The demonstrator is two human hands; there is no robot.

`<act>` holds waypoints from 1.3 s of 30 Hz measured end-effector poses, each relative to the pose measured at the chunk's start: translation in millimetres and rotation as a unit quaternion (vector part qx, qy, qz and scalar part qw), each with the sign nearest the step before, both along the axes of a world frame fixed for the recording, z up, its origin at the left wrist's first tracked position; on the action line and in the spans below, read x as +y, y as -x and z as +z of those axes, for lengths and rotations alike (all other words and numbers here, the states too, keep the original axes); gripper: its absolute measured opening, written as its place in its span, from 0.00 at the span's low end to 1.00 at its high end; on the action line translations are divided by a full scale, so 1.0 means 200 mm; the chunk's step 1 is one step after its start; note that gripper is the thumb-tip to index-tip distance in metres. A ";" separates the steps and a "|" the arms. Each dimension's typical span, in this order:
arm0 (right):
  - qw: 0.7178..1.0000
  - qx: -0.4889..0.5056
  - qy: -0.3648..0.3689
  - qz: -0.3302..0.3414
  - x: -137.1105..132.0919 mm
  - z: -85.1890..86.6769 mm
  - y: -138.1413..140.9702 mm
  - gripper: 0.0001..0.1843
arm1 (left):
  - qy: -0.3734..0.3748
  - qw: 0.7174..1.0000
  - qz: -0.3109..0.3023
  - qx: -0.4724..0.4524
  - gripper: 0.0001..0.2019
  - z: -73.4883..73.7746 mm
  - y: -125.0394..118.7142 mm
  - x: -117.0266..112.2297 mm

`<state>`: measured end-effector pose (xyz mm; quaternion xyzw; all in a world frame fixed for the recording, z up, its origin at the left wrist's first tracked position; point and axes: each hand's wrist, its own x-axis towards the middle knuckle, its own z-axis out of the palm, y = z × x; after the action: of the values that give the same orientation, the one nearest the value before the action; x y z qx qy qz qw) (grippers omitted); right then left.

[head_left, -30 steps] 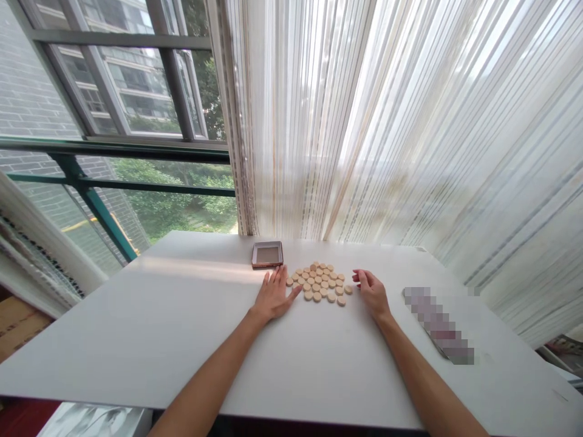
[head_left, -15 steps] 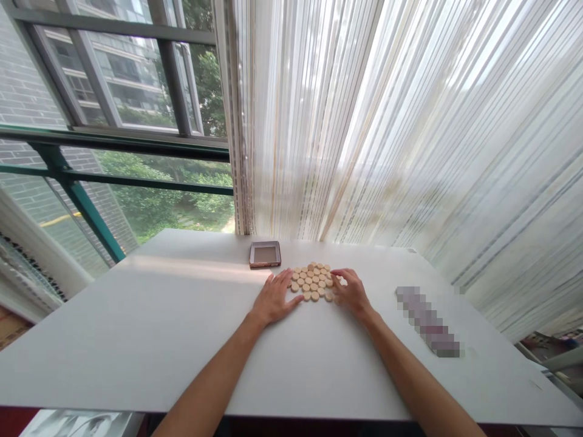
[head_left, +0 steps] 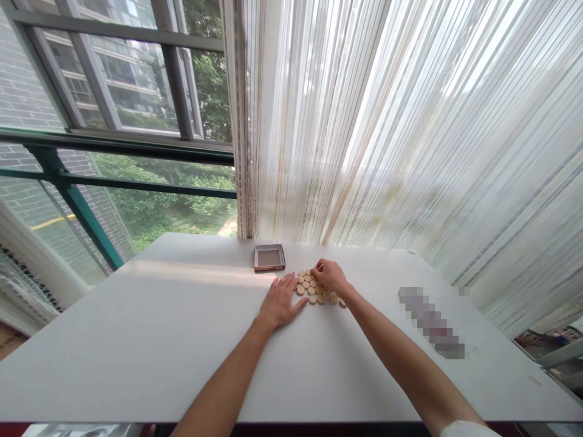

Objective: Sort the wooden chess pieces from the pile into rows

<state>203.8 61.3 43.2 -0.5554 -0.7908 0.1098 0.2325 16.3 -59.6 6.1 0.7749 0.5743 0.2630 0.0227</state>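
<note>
A cluster of round, pale wooden pieces (head_left: 312,291) lies on the white table, packed close together with plain faces up. My left hand (head_left: 280,301) rests flat at the left edge of the cluster, its fingers stretched and the thumb pointing toward the near row. Over the far side of the cluster, my right hand (head_left: 331,276) has its thumb and fingertips pinched on a round wooden piece, mostly hidden by the fingers. That hand and wrist also cover the pieces at the right. One piece (head_left: 342,303) sits at the near right end, by the right wrist.
An open shallow box (head_left: 269,258) stands behind my left hand. A blurred-out long object (head_left: 430,321) lies on the right of the white table (head_left: 136,340). A striped sheer curtain (head_left: 310,121) hangs behind the far edge, with a window and green railing at left.
My right hand has moved left and away from me, from the cluster's right edge to over its far side. The left hand stays at the left edge. The view has shifted slightly.
</note>
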 end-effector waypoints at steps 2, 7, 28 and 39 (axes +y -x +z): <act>1.000 0.014 0.007 -0.002 0.00 0.00 0.01 0.10 | 0.000 1.000 0.001 0.000 0.29 0.00 0.00 0.00; 0.997 0.070 0.008 0.028 -0.02 0.04 -0.01 0.09 | -0.002 1.000 0.002 -0.001 0.29 0.01 0.00 -0.01; 0.992 0.091 -0.074 -0.043 -0.06 -0.18 -0.60 0.34 | 0.004 1.000 -0.020 0.001 0.38 0.03 0.00 -0.03; 0.983 -0.089 -0.041 0.153 -0.29 -0.12 -0.51 0.56 | 0.029 0.998 -0.051 0.016 0.46 0.04 -0.01 0.00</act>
<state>306.7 3.0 19.4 -0.4254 -0.8878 0.0614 0.1646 17.5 -60.2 14.4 0.8062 0.5418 0.2325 0.0499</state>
